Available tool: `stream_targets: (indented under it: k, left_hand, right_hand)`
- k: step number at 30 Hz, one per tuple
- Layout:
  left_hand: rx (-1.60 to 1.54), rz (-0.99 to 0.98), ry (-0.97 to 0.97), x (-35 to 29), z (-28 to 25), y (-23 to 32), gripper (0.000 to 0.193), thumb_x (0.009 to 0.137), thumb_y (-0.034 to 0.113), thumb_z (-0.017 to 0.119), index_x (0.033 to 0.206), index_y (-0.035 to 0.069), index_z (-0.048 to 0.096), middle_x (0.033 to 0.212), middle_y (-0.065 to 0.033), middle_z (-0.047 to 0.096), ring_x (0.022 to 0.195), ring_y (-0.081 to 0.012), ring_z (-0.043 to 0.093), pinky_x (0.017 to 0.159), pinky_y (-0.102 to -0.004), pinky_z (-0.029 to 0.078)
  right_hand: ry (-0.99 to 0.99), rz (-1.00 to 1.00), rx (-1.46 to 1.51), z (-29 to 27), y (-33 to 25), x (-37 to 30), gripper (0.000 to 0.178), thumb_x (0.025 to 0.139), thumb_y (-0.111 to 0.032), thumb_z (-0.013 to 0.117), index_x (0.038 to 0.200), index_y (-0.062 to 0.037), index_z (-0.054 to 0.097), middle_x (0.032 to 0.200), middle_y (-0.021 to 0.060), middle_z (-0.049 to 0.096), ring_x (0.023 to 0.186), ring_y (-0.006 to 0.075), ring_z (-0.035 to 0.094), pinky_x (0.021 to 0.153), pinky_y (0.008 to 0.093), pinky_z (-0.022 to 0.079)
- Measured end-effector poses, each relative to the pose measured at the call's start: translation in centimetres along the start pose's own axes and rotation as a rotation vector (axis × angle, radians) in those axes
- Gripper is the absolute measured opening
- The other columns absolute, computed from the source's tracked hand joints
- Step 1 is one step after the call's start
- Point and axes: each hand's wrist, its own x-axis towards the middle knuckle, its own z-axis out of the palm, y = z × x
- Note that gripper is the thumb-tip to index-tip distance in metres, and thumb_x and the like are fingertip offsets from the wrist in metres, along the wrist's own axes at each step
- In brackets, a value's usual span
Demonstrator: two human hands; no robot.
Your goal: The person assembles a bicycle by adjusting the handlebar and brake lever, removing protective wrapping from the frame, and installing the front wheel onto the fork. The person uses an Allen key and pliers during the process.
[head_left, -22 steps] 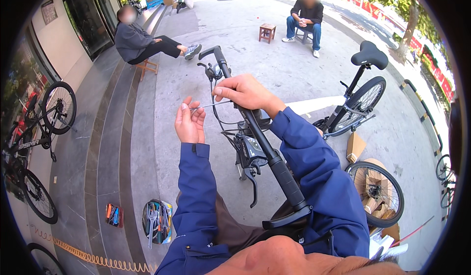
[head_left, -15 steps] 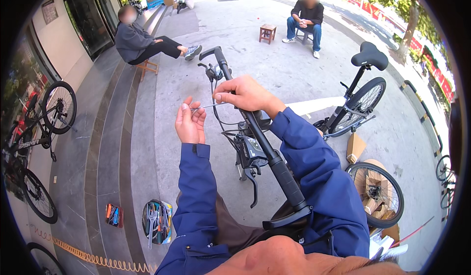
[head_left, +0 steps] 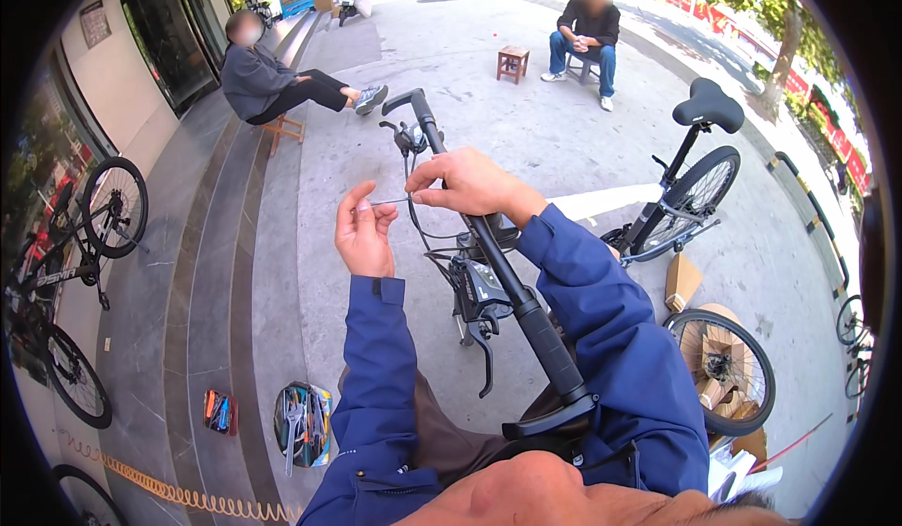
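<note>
1. A thin cable (head_left: pixel 393 202) runs almost level between the two hands, just left of the black handlebar (head_left: pixel 489 244), about halfway along the bar's length.
2. The left hand (head_left: pixel 365 235) is held upright to the left of the handlebar; its fingers (head_left: pixel 362 208) are pinched closed on the left end of the cable, thumb against forefinger.
3. The right hand (head_left: pixel 470 183) lies across the handlebar, palm down; its fingers (head_left: pixel 423 188) are closed on the cable's right end, just at the bar.
4. Both forearms wear blue sleeves (head_left: pixel 601 329) that come up from the lower edge on either side of the handlebar.
5. Below the hands, a brake lever (head_left: pixel 484 357) and a boxy black control unit (head_left: pixel 474 286) hang on the left side of the handlebar; the near grip (head_left: pixel 550 357) ends close to the person's chest.
6. The far grip (head_left: pixel 413 103) of the handlebar points away, with looped black cables (head_left: pixel 418 235) beneath it.
7. Right of the handlebar stands a bicycle with a black saddle (head_left: pixel 707 105) and a rear wheel (head_left: pixel 697 186); nearer, another wheel (head_left: pixel 723 357) lies by cardboard boxes (head_left: pixel 684 282).
8. On the pavement left of the handlebar, low down, sit a round tool holder (head_left: pixel 301 423) and a small pack of tools (head_left: pixel 220 411); a coiled orange hose (head_left: pixel 178 493) runs below them.
9. Further left, on the steps, dark bicycles (head_left: pixel 80 244) lean by a building.
10. Beyond the handlebar, one person (head_left: pixel 268 80) sits on the steps, another (head_left: pixel 584 33) sits further off, with a small wooden stool (head_left: pixel 513 61) between them.
</note>
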Motion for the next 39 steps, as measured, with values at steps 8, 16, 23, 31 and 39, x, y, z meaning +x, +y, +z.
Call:
stream_targets:
  k: [8,16,23,31,39]
  left_hand:
    - [-0.316,0.037,-0.011,-0.7,1.3,0.1,0.049,0.114,0.046,0.046,0.143,0.008,0.055,0.133,-0.0085,0.064,0.097,-0.0164,0.066,0.092,-0.0341,0.058]
    - [-0.884,-0.307,-0.176,1.0,-1.6,-1.8,0.038,0.112,0.046,0.051,0.117,0.010,0.064,0.109,-0.0025,0.068,0.088,-0.0145,0.064,0.084,-0.0332,0.060]
    - [-0.217,-0.184,0.023,1.0,-1.8,0.7,0.027,0.114,0.028,0.051,0.117,0.004,0.062,0.113,-0.0093,0.070,0.090,-0.0148,0.069,0.086,-0.0332,0.064]
    - [-0.080,0.025,-0.045,0.7,-0.7,0.2,0.025,0.112,0.013,0.051,0.134,0.004,0.058,0.135,-0.0160,0.064,0.096,-0.0176,0.071,0.092,-0.0342,0.063]
    - [-0.645,-0.169,-0.012,0.2,-0.5,-0.7,0.029,0.113,0.033,0.054,0.127,0.010,0.062,0.126,-0.0061,0.069,0.094,-0.0147,0.068,0.095,-0.0356,0.061]
  right_hand:
    - [0.018,0.015,0.033,0.0,-0.2,-0.1,0.027,0.091,-0.030,0.075,0.108,-0.0100,0.080,0.102,0.0117,0.080,0.094,0.0322,0.076,0.088,0.0414,0.058]
    - [0.015,0.013,0.045,0.0,-0.2,-0.2,0.025,0.091,-0.030,0.075,0.107,-0.0109,0.080,0.101,0.0106,0.080,0.093,0.0316,0.076,0.087,0.0408,0.058]
    - [0.027,0.004,0.036,0.2,-0.1,0.0,0.026,0.092,-0.031,0.073,0.106,-0.0107,0.080,0.100,0.0107,0.080,0.092,0.0316,0.076,0.086,0.0413,0.058]
    - [0.047,0.006,0.028,0.3,-0.2,-0.1,0.026,0.094,-0.032,0.071,0.107,-0.0111,0.080,0.099,0.0110,0.079,0.091,0.0322,0.075,0.085,0.0420,0.058]
    - [0.055,0.018,0.028,0.3,-0.4,-0.1,0.027,0.094,-0.033,0.071,0.107,-0.0107,0.080,0.098,0.0125,0.079,0.089,0.0332,0.075,0.084,0.0420,0.058]
